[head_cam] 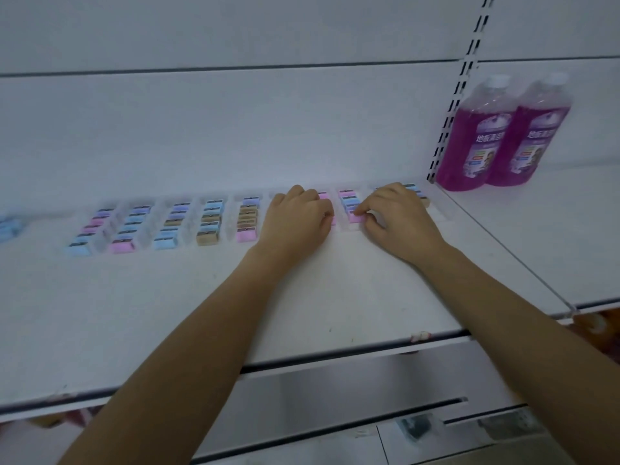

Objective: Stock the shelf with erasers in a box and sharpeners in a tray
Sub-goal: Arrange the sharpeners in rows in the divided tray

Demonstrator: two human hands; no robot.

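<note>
The pink sharpener (355, 217) in hand lies at the front of a column in the clear tray (345, 229), towards the right end of the row of columns at the back of the white shelf (201, 297). The right hand (396, 219) pinches this sharpener between thumb and fingertips. The left hand (297, 218) rests with curled fingers over the neighbouring column, its fingertips at another pink piece; whether it grips that piece or only steadies the tray cannot be told. The step appears to be seating the sharpener in its slot. To do it well, hold the tray down with the left hand so that the light plastic does not slide, lower the sharpener square to the column, and press it flush against the piece behind it before letting go. Keep the wrist low so that the fingers do not knock the pieces seated behind. The filled columns (208, 223) to the left show the target: pieces packed close in straight lines. Some blurred blue items (8, 224) lie at the far left edge. Two purple bottles (503, 135) stand on the next bay to the right, well apart from the work.
</note>
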